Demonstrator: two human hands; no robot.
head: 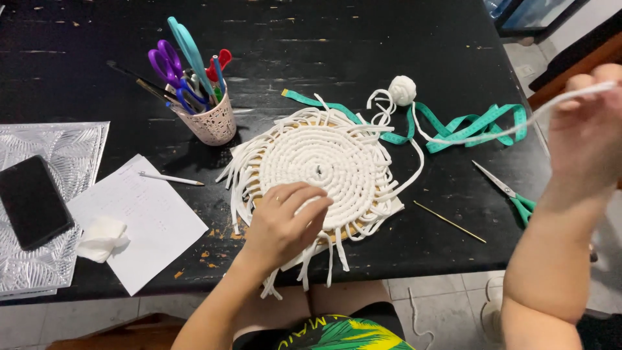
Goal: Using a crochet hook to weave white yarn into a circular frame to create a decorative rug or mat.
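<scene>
A black worktop (363,39) carries everything, and the round woven mat (327,162) of white cord, coiled on a pale board with loose strands fringing its rim, lies near the worktop's front edge; it serves as the landmark here. To the far left of the mat sits a silvery embossed tray (58,149) with a dark phone (32,202) lying on it, and between tray and mat lies a sheet of white paper (149,220) with a crumpled tissue (102,238) at its left edge and a white pen (170,178) across its top. The left hand (285,223) rests on the mat's near-left rim, its fingers curled and pressed down on the weave. The right hand (586,133) is raised well to the right of the mat, fingers drawn together, pinching a white cord (492,133) that runs back to the mat's far-right side. Behind and left of the mat stands a pale perforated cup (212,122) full of scissors and pens. A green tape measure (466,126) snakes behind and to the right of the mat, past a small white ball of cord (402,89). Right of the mat lie green-handled scissors (508,191) and, nearer it, a thin golden needle (449,221).
</scene>
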